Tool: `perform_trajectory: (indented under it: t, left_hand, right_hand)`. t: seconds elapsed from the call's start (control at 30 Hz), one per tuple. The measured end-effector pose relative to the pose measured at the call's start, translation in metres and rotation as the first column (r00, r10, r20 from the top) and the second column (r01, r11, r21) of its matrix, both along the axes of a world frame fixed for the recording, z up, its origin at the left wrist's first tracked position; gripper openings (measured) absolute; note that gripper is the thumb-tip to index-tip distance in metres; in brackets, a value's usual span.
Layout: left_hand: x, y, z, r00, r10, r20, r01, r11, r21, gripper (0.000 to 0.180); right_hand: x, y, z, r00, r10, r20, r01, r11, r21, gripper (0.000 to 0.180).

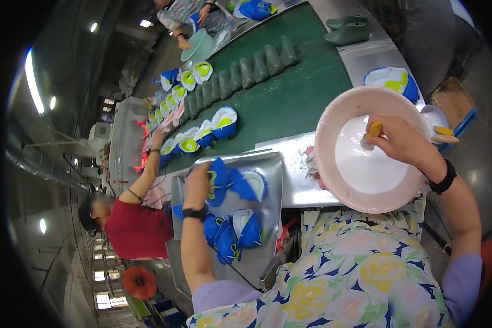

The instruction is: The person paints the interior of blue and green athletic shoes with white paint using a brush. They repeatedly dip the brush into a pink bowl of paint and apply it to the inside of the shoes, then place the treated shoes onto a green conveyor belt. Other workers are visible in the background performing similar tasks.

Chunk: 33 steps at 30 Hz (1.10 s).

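My right hand grips a brush with a yellow handle. Its bristle end points down over the white liquid in a large pale pink basin. On the left, my left hand is closed at the edge of a blue shoe upper with yellow-green lacing details. That upper is held above a metal tray. More blue uppers lie in the tray, among them one with a white lining. My left fingers are partly hidden and somewhat blurred.
A green conveyor belt carries rows of grey-green shoe lasts and blue uppers. A co-worker in red reaches over its left side; another person handles a shoe near a green basin. Brushes sit right of my basin.
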State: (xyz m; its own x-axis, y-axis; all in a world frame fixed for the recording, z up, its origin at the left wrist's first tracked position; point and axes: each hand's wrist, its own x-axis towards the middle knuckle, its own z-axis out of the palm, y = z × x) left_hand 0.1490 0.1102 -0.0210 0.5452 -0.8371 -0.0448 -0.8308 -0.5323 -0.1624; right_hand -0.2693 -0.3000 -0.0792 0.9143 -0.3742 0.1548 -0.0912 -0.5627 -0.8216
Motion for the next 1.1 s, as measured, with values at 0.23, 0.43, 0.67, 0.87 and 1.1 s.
perform_trajectory:
  t: [0.23,0.43,0.67,0.87,1.1]
  left_hand:
    - [0.003,0.012,0.075,0.993,0.08,-0.089,-0.114,0.85,-0.514,0.048]
    - [-0.058,-0.095,0.019,0.162,-0.393,-0.905,-0.714,0.587,-0.383,0.043]
    - [-0.112,-0.188,-0.045,-0.163,-0.274,-0.948,-0.554,0.82,-0.141,0.044]
    - [-0.157,-0.256,-0.036,-0.298,-0.246,-0.922,-0.334,0.932,-0.141,0.052]
    - [-0.194,-0.262,-0.041,-0.199,-0.531,-0.824,-0.575,0.744,-0.341,0.061]
  right_hand:
    - [0.032,0.022,-0.04,0.991,-0.045,-0.128,0.049,0.998,0.027,0.02]
    - [0.023,0.032,-0.061,0.899,0.305,-0.316,-0.355,0.928,-0.114,0.019]
    - [-0.021,-0.03,0.024,0.999,0.004,0.042,0.0,0.997,-0.08,0.018]
    - [-0.015,-0.035,0.047,0.934,-0.081,0.348,0.085,0.996,0.001,0.024]
    - [-0.026,-0.027,0.042,0.876,-0.443,0.192,0.401,0.889,0.219,0.035]
